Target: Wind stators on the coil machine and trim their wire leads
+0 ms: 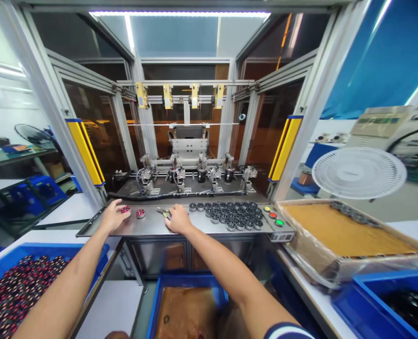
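Note:
At the left of the metal worktop [148, 228], my left hand [113, 217] pinches a small round red-and-black part [125, 209], which looks like a wound motor core. A second red-and-black part [140, 213] lies just to its right. My right hand [178, 219] is closed round the green handles of small pliers [164, 212], whose jaws point left over the worktop. To the right of this hand, several dark round slotted parts [233, 214] are set close together in rows.
Behind the worktop stands a framed machine with metal fixtures [180, 176] and yellow side bars [285, 148]. Yellow, red and green buttons [279, 222] sit at right. A blue bin [103, 259] of red-and-black parts is left; a plastic-lined box [301, 245] and a white fan [359, 173] are right.

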### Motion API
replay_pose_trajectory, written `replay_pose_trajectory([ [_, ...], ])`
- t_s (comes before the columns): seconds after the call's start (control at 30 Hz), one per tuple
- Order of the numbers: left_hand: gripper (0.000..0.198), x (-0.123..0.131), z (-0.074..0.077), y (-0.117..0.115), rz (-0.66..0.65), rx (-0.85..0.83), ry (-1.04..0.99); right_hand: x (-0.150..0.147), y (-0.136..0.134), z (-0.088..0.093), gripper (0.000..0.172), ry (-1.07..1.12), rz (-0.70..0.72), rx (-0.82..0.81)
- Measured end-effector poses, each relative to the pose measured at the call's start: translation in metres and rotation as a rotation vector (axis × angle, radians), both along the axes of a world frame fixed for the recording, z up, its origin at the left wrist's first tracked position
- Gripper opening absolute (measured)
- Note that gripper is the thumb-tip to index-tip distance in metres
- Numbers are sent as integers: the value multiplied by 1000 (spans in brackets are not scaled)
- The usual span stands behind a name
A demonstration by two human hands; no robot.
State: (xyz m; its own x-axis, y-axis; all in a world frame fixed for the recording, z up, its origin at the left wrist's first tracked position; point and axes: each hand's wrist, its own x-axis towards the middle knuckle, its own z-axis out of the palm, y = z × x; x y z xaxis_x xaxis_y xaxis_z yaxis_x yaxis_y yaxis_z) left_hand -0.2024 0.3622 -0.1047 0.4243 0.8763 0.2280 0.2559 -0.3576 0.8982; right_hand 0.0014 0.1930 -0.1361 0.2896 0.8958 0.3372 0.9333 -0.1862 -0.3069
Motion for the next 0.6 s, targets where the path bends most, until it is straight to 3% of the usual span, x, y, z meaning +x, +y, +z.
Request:
replay_pose_trajectory([
  [0.13,82,-15,34,-50,-13,109,-208,0,-2,10,33,104,63,69],
  [0.27,82,-31,51,-133,-51,248,-361,-14,-14,30,29,277,167,215],
  [0.37,78,-44,48,-190,-109,449,-507,-39,-52,45,25,463,266,310],
  [0.43,82,-49,43,-215,-135,559,-535,-59,-90,53,34,597,348,309],
  [0.6,94,-46,29,-244,-282,638,-534,-99,-172,76,41,1050,472,243],
])
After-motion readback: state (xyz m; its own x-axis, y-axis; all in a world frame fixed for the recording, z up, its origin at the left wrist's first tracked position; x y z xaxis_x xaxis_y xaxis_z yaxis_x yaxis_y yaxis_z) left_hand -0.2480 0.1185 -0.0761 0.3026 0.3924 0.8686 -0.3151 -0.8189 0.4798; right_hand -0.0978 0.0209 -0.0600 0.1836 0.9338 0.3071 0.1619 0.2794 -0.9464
